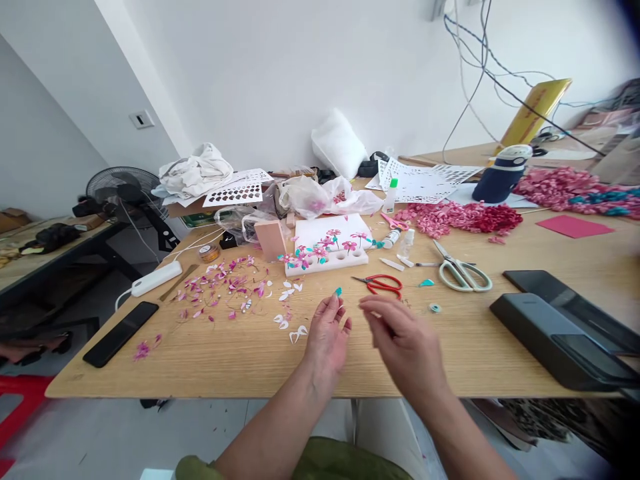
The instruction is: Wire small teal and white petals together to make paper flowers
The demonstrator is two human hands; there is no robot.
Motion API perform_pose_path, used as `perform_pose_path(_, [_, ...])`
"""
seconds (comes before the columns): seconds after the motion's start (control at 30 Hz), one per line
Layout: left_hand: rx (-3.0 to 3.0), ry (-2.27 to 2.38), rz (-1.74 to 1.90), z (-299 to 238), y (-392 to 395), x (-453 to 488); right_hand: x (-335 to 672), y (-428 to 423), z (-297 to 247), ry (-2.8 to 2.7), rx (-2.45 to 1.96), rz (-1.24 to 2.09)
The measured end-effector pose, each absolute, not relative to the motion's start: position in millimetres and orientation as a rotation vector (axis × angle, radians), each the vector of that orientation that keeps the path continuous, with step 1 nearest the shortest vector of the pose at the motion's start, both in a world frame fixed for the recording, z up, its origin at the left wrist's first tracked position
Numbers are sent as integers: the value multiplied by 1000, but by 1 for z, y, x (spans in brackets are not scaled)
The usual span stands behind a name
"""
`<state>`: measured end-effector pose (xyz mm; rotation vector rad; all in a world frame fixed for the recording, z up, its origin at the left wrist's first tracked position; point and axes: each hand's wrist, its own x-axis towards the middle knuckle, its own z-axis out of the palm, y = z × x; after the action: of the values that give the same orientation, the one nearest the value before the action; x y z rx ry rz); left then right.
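My left hand (327,337) hovers over the wooden table (240,360) near its front edge, fingers pinched on a small teal leaf piece (339,291) held up at the fingertips. My right hand (403,340) is just to its right, slightly blurred, thumb and fingers pinched together toward the left hand; what they hold I cannot make out. Red-handled scissors (383,285) lie just beyond both hands. A white foam block (325,250) with pink paper flowers stuck in it stands further back.
Pink and white petals (225,287) are scattered at the left, with a black phone (120,332) and white power strip (156,278). Grey scissors (463,272), glue bottles (391,238), pink flower heaps (460,217), a dark bottle (500,175) and black cases (560,333) lie right.
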<state>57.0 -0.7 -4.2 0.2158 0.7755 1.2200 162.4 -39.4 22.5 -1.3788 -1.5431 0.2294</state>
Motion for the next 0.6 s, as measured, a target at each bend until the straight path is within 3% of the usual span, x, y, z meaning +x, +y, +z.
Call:
perform_pose_path(0.23, [359,691,1198,0,-8,57,130,-33,6,-1457,-1451,547])
perform_pose_path(0.6, [284,669,1240,2,-19,67,129,-33,-9,-1193,-1360,770])
